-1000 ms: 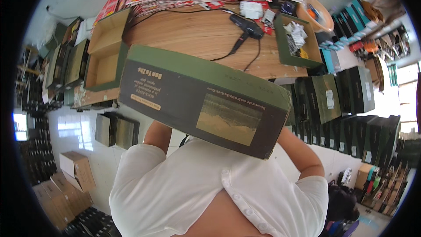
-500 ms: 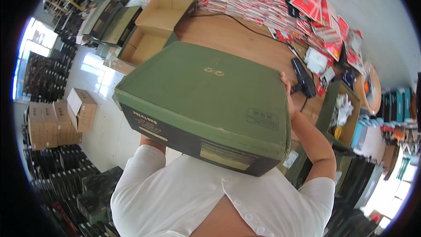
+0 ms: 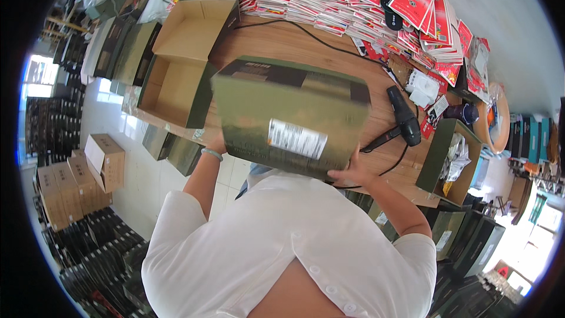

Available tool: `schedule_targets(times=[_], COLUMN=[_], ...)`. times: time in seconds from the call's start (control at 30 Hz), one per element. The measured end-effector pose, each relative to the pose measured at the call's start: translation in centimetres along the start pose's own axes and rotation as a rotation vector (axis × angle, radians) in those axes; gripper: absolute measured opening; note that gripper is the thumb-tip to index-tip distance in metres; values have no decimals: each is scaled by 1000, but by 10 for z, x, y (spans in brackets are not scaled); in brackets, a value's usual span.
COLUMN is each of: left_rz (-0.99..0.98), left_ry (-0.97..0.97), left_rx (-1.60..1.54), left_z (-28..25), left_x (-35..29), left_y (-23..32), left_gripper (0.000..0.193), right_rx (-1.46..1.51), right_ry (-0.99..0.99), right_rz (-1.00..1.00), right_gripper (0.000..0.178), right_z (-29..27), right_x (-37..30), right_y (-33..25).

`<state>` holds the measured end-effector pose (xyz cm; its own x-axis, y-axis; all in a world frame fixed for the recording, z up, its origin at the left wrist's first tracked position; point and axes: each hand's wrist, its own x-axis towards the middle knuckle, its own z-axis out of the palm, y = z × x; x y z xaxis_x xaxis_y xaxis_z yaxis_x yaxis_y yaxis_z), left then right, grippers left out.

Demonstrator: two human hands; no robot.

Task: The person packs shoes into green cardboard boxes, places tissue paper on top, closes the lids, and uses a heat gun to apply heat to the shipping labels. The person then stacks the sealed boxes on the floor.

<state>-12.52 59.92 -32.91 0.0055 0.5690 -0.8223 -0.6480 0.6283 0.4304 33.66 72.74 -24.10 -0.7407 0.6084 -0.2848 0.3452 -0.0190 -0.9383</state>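
A closed green cardboard box (image 3: 247, 115) with a white barcode label (image 3: 297, 139) on its side is held up in front of my chest, over the near edge of the wooden table (image 3: 235, 44). My left hand (image 3: 216, 142) grips its lower left corner, with the fingers mostly hidden behind it. At the lower right corner, my right hand (image 3: 354, 172) is closed on the box with the thumb on the labelled face. An open green box (image 3: 170, 91) with a bare brown inside stands just to the left, its lid folded back. A black hair dryer (image 3: 404, 119) lies to the right.
Red printed packets (image 3: 306, 0) are heaped along the table's back. At the right edge stands an open box (image 3: 438, 159) holding crumpled plastic. A black cord (image 3: 318, 30) crosses the tabletop. Brown cartons (image 3: 76, 182) and stacked dark boxes (image 3: 88, 253) occupy the floor at left.
The box has been turned, so its labelled side now faces up instead of the broad plain green face. My left hand has come into view, and my right hand has moved lower.
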Motion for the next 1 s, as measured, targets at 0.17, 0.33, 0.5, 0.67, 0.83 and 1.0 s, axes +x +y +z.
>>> schedule_targets(times=[0.17,0.33,0.5,0.67,0.83,1.0], left_rz=[-144,84,110,-33,-131,-12], left_ry=[-25,-89,-111,-128,-170,-64], left_rx=[385,1013,993,824,754,375], left_z=[-11,-6,-17,2,36,105], left_x=[35,34,34,-22,-25,-69], left_y=[37,62,60,125,178,199], left_gripper=[56,60,50,73,73,47], right_rx=[720,676,740,524,702,698], right_ry=[50,312,418,289,117,188], right_rz=[513,515,516,785,928,804], right_gripper=[103,77,89,100,93,75], right_z=[10,37,34,-6,-63,-82], right_x=[65,70,75,67,87,88], right_y=[18,31,-11,-84,-85,-137])
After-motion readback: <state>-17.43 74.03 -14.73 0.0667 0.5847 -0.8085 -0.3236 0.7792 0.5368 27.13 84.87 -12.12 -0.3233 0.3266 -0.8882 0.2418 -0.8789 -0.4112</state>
